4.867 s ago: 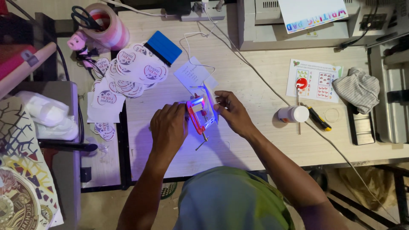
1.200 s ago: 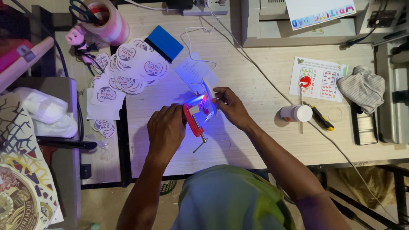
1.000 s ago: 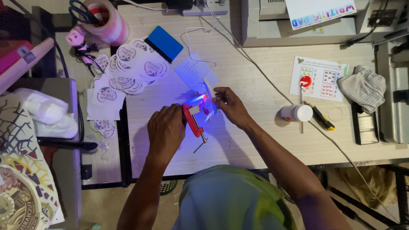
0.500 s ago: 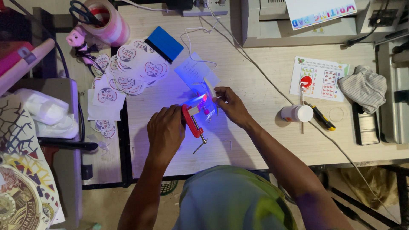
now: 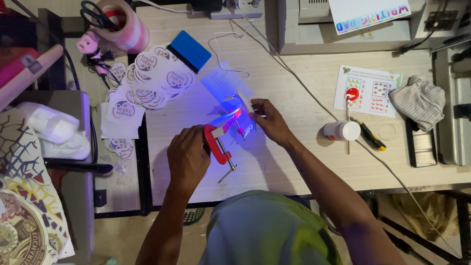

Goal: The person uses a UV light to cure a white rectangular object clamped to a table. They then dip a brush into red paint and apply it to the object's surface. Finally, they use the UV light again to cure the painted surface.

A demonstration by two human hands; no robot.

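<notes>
My left hand (image 5: 188, 156) grips a red C-clamp (image 5: 218, 147) with a metal screw handle, standing on the wooden table (image 5: 294, 162). My right hand (image 5: 269, 120) pinches a small flat whitish piece (image 5: 245, 101) beside the clamp's jaws. A violet-blue light (image 5: 226, 118) glows at the clamp's top and tints the table and a transparent sheet (image 5: 223, 83) behind it. What sits inside the jaws is too small to make out.
Round printed stickers (image 5: 147, 78) and a blue squeegee (image 5: 190, 50) lie at the back left, near a tape roll with scissors (image 5: 117, 22). A white bottle (image 5: 343, 130), utility knife (image 5: 370, 136), printed card (image 5: 368, 91) and grey cloth (image 5: 419, 100) sit to the right. Cables cross the table.
The hands and clamp have stayed nearly in place. My right hand has shifted slightly, holding the whitish piece at the clamp's top; the violet glow continues.
</notes>
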